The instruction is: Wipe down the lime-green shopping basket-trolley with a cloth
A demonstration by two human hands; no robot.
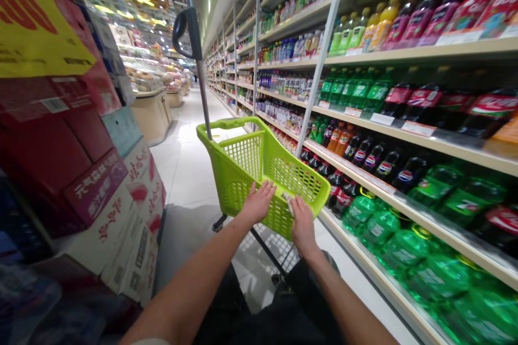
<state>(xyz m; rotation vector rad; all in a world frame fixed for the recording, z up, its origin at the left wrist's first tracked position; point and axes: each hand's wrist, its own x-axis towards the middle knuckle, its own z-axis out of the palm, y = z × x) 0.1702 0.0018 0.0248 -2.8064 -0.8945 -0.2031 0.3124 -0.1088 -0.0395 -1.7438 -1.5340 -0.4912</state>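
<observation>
A lime-green plastic shopping cart (238,194) stands on the floor right in front of me, on a dark wheeled frame. My left hand (259,202) lies over the basket's near rim, fingers stretched out and holding nothing. To its right, my right hand (301,221) is at the same rim with its fingers bent. A small crumpled whitish piece, like a tissue (287,200), shows under its fingertips; its exact kind is not clear. From the cart's far left corner rises a metal pole with a dark looped handle (195,32).
Shelves of soda bottles (376,89) line the right side, with large green bottles (404,248) at the bottom. Stacked cartons (117,215) and a yellow sign (36,21) are close on the left. A white tiled aisle (194,113) runs ahead past display counters (149,113).
</observation>
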